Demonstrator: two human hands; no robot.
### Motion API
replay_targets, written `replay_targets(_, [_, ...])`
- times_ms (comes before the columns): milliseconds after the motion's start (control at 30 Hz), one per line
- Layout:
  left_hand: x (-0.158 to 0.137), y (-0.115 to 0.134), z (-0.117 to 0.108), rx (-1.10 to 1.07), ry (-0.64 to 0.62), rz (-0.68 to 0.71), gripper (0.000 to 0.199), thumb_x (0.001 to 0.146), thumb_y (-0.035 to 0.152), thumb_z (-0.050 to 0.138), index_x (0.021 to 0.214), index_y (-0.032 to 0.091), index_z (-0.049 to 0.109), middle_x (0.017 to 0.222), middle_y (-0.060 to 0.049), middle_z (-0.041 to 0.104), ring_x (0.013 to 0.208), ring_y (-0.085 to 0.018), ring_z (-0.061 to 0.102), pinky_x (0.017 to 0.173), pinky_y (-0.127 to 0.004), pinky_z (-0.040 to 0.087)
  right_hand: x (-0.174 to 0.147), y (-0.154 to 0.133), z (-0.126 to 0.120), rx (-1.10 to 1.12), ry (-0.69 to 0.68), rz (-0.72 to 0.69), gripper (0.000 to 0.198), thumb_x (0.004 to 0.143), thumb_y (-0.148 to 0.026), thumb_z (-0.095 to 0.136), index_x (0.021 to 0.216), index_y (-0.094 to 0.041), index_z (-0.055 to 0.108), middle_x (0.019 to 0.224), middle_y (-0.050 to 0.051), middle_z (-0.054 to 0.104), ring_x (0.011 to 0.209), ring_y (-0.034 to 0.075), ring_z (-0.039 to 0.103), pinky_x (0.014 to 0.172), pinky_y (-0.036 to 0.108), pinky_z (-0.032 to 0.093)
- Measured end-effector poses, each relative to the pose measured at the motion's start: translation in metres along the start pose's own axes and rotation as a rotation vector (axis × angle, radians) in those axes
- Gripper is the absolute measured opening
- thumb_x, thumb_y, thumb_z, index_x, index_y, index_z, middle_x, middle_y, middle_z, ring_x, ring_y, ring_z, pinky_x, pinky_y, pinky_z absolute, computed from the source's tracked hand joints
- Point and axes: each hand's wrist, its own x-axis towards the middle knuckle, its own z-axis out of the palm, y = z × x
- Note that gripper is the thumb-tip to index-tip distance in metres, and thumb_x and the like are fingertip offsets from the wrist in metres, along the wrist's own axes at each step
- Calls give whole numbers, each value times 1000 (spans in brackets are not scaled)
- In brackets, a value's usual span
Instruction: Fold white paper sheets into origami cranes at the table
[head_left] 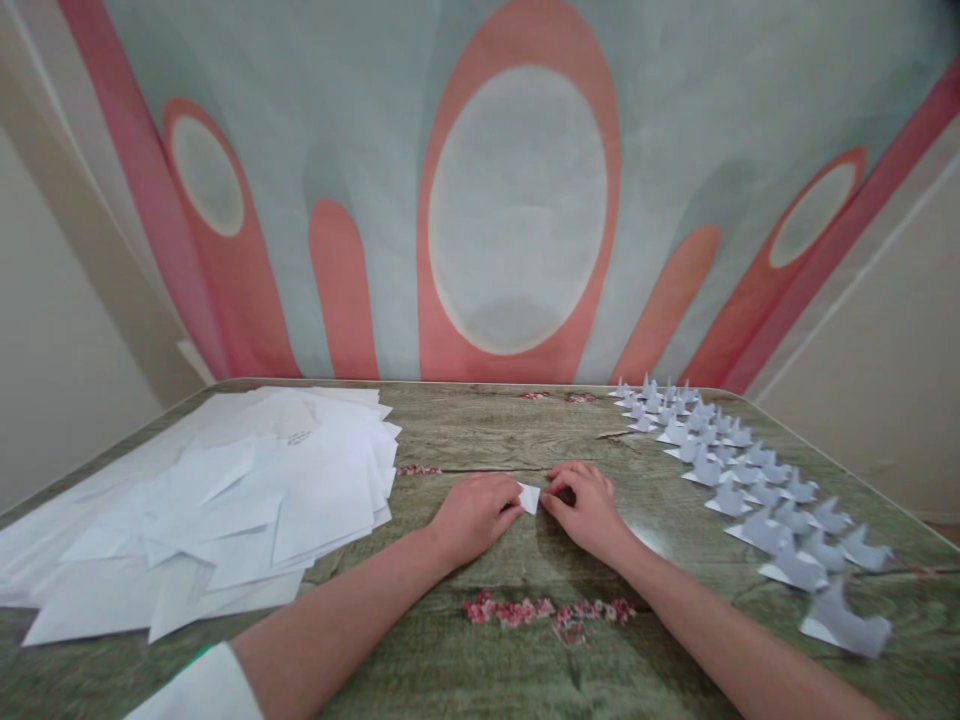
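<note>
Our left hand [478, 518] pinches a small white paper [529, 498], right of the paper pile [334, 475]; we cannot tell whether our right hand [589, 512] grips it. We seem mid-fold; the next move calls for aligned edges.

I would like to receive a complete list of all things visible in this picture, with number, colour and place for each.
small folded paper: one, white, between the hands
paper sheets: many, overlapping, white, table's left side
folded paper figures: many, white, in rows, table's right side
table: one, greyish-green wood look, under everything
flower patterns: several, pink, on the tabletop
backdrop: one, grey-green with coral shapes and pale ovals, behind the table
walls: two, pale, left and right
sleeve: one, white with green edge, lower left
left hand: one, bare, at the small folded paper
right hand: one, bare, beside it
</note>
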Motion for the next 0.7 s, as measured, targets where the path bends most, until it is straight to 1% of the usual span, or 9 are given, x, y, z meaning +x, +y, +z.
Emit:
replay_targets(333, [1, 0, -1, -9, -5, -10, 7, 83, 22, 52, 84, 20, 58, 92, -3, 64, 89, -17, 59, 82, -28, 43, 0, -1, 0, 12, -8, 20, 5, 69, -25, 63, 65, -23, 64, 95, 1, 62, 96, 21, 48, 84, 37, 27])
replay_targets(700, [1, 1, -1, -27, -4, -21, 8, 83, 22, 51, 84, 20, 59, 93, -3, 64, 90, -17, 59, 82, -28, 44, -1, -1, 1, -6, 16, -31, 6, 69, -23, 62, 63, -23, 62, 93, 2, 61, 94, 23, 48, 82, 39, 29])
